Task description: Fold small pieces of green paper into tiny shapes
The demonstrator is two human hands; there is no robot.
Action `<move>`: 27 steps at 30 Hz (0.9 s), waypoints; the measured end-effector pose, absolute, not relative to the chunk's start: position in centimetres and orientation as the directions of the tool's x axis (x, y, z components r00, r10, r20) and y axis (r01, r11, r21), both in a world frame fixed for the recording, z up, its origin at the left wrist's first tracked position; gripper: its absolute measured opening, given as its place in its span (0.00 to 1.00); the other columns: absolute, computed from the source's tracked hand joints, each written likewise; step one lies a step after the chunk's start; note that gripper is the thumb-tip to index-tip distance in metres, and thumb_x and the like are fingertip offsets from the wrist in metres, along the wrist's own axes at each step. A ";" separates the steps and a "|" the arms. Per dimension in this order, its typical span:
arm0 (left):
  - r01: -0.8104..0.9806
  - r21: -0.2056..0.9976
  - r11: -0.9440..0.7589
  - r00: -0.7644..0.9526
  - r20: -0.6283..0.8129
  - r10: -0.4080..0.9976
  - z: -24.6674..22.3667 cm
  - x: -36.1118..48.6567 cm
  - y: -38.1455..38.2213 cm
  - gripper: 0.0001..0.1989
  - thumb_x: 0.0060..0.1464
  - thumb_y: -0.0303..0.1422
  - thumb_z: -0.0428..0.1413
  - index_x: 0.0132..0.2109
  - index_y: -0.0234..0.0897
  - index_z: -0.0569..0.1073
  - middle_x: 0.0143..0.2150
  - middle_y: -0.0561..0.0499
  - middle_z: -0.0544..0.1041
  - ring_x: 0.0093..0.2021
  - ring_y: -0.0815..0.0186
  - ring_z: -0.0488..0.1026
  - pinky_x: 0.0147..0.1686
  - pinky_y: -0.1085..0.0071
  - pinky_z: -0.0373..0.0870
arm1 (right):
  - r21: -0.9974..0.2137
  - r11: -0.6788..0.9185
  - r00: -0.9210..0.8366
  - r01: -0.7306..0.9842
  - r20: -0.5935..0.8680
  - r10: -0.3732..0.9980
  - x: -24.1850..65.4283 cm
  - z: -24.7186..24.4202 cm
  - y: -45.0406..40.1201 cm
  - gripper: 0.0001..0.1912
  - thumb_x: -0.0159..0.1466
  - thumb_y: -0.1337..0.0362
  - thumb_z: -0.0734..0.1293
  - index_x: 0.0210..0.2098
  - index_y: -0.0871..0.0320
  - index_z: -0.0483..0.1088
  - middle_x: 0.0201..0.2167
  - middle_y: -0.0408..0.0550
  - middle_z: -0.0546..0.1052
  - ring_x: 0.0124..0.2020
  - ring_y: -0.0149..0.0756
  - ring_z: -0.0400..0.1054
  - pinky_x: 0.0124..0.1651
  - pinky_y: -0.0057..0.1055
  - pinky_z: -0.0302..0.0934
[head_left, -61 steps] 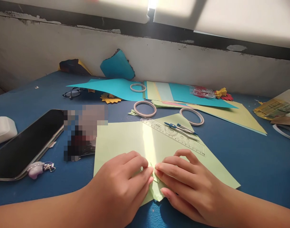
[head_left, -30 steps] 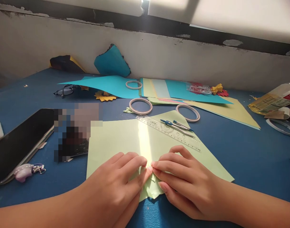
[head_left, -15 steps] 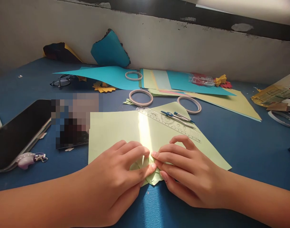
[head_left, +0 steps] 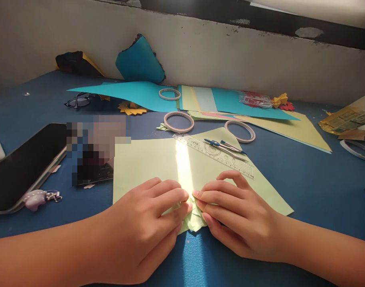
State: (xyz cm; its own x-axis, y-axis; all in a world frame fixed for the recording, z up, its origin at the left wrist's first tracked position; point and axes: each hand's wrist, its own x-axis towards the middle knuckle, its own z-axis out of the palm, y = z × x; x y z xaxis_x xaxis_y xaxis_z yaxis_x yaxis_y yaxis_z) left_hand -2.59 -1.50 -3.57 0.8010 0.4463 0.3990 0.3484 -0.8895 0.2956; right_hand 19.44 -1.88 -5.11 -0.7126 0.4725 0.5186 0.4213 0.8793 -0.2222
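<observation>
A small folded piece of light green paper [head_left: 195, 220] lies between my hands, over the front edge of a large pale green sheet [head_left: 146, 163]. My left hand [head_left: 158, 219] grips its left side, with thumb and fingers pressed close together. From the right, my right hand [head_left: 233, 215] pinches the piece with its fingertips, its upper finger bent and raised. Part of the folded paper is hidden under the fingers. On the sheet behind my hands rest a clear ruler [head_left: 230, 160] and a metal compass [head_left: 222, 147].
Tape rings [head_left: 178, 122] stand behind the sheet, near blue paper [head_left: 134, 95] and yellow paper [head_left: 296, 127]. At the left are a phone [head_left: 29, 163], a purple charm [head_left: 35, 199] and glasses [head_left: 79, 101]. A plastic packet [head_left: 350, 113] sits at the right.
My left thumb has shifted slightly left and up on the folded piece, so more of its folds show. My right hand keeps nearly the same grip. The whole view has moved a little.
</observation>
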 end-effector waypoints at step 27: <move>0.343 0.246 -0.906 0.817 0.397 0.417 -3.9 -2.6 -1.3 0.09 0.56 0.24 0.46 0.35 0.33 0.72 0.38 0.42 0.72 0.40 0.59 0.69 0.39 0.63 0.70 | -0.015 0.950 -0.854 0.313 0.432 0.289 20.5 -4.4 -0.4 0.11 0.64 0.64 0.62 0.39 0.67 0.69 0.30 0.50 0.74 0.30 0.33 0.65 0.39 0.38 0.58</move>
State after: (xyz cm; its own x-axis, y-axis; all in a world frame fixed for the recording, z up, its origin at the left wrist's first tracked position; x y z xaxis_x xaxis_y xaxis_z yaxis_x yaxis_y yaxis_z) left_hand -2.55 -1.30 -3.85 0.8175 0.4174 0.3969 0.3433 -0.9064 0.2462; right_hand 20.53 -0.38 -4.38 -0.8544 0.2885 0.4321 0.3131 0.9496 -0.0149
